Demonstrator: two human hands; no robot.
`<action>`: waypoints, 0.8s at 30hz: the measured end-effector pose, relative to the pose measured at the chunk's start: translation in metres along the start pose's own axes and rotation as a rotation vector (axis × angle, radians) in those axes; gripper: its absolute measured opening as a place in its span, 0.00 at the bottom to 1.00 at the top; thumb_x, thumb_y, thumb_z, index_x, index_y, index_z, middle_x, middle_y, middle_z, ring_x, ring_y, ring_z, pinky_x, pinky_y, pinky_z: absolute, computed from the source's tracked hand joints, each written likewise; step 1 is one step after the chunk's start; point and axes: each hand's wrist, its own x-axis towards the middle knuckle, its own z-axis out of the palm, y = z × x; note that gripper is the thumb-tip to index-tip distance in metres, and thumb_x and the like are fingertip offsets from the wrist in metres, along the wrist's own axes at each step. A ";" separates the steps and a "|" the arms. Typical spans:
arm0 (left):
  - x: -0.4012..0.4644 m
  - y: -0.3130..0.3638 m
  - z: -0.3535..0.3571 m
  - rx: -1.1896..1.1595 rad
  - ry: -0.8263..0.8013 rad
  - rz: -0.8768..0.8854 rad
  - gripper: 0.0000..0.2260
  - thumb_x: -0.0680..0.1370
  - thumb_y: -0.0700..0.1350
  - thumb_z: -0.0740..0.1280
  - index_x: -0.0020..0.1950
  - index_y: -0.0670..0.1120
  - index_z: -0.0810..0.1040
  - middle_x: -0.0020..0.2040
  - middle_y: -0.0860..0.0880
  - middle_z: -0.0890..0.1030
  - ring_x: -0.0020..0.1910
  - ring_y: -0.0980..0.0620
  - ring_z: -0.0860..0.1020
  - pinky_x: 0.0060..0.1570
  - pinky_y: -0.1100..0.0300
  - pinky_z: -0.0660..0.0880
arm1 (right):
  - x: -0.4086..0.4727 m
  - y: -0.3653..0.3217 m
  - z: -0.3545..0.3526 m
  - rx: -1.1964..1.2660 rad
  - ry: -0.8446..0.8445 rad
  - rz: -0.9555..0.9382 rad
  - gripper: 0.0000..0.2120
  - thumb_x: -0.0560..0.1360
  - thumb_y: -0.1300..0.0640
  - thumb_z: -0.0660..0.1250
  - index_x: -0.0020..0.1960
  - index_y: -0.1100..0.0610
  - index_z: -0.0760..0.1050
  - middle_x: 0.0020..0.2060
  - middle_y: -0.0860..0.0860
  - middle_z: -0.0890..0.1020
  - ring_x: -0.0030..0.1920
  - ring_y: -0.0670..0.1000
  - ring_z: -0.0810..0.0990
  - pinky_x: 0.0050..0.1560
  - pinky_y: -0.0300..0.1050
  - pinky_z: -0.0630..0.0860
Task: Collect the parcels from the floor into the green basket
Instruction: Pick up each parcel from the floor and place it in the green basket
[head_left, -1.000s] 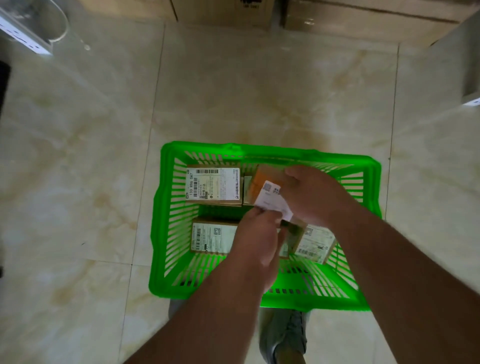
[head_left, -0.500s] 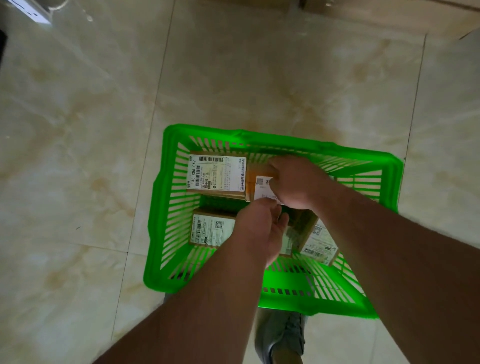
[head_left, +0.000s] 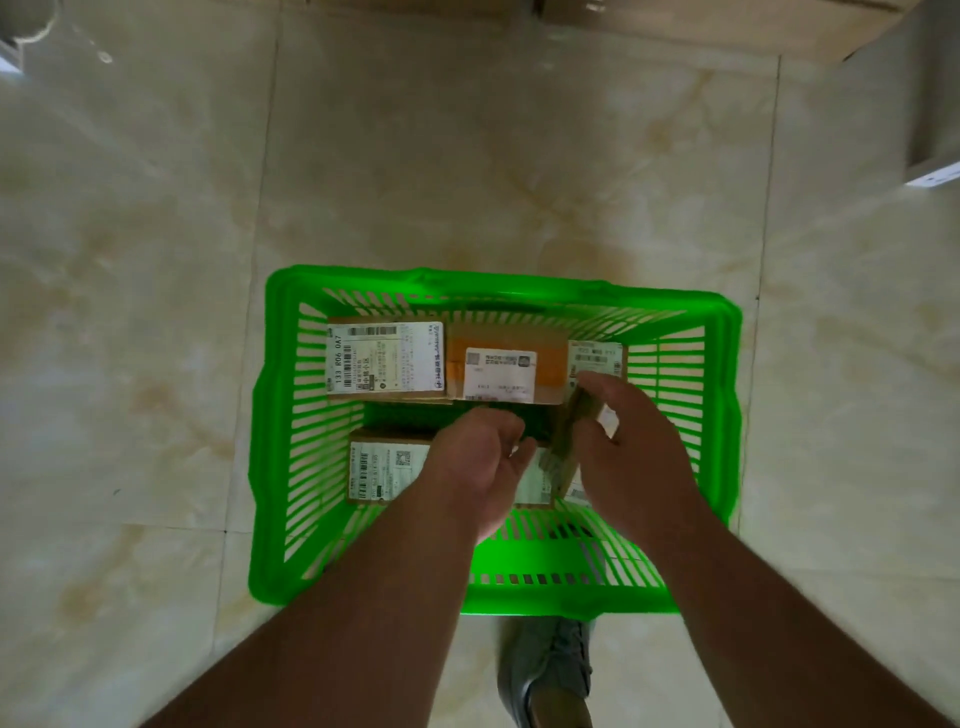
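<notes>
The green basket stands on the tiled floor and holds several cardboard parcels. Along its far wall lie a white-labelled parcel, an orange-taped parcel and a third parcel. Another labelled parcel lies near left, partly under my left forearm. My right hand grips a small brown parcel that stands tilted on edge at the right side. My left hand hovers just left of it, fingers loosely apart, holding nothing. More labels show under the hands, mostly hidden.
Large cardboard boxes line the far edge of the floor. A white shelf edge juts in at the right. My grey shoe is just behind the basket's near wall. No parcels are visible on the floor around the basket.
The orange-taped parcel left both hands and now lies flat in the far row. My right hand shifted right onto the tilted parcel; my left hand drew back and opened.
</notes>
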 end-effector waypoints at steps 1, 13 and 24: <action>-0.003 -0.006 -0.004 0.041 0.006 -0.012 0.18 0.77 0.28 0.62 0.62 0.43 0.77 0.62 0.42 0.79 0.62 0.45 0.78 0.67 0.46 0.74 | -0.009 0.009 -0.002 0.082 0.048 0.094 0.20 0.76 0.61 0.63 0.66 0.49 0.75 0.57 0.44 0.78 0.49 0.32 0.74 0.50 0.19 0.65; -0.021 -0.067 0.002 0.989 0.005 0.141 0.24 0.82 0.36 0.58 0.79 0.45 0.64 0.77 0.45 0.69 0.70 0.52 0.71 0.59 0.73 0.68 | -0.050 0.069 -0.004 0.441 0.104 0.820 0.12 0.74 0.63 0.61 0.35 0.51 0.66 0.29 0.50 0.68 0.29 0.51 0.66 0.32 0.45 0.61; -0.006 -0.072 0.023 1.240 -0.104 0.223 0.23 0.80 0.38 0.59 0.71 0.55 0.75 0.65 0.53 0.82 0.60 0.52 0.80 0.50 0.62 0.75 | -0.018 0.092 0.014 0.446 -0.060 0.745 0.18 0.75 0.60 0.62 0.63 0.54 0.79 0.57 0.54 0.84 0.46 0.50 0.81 0.38 0.40 0.75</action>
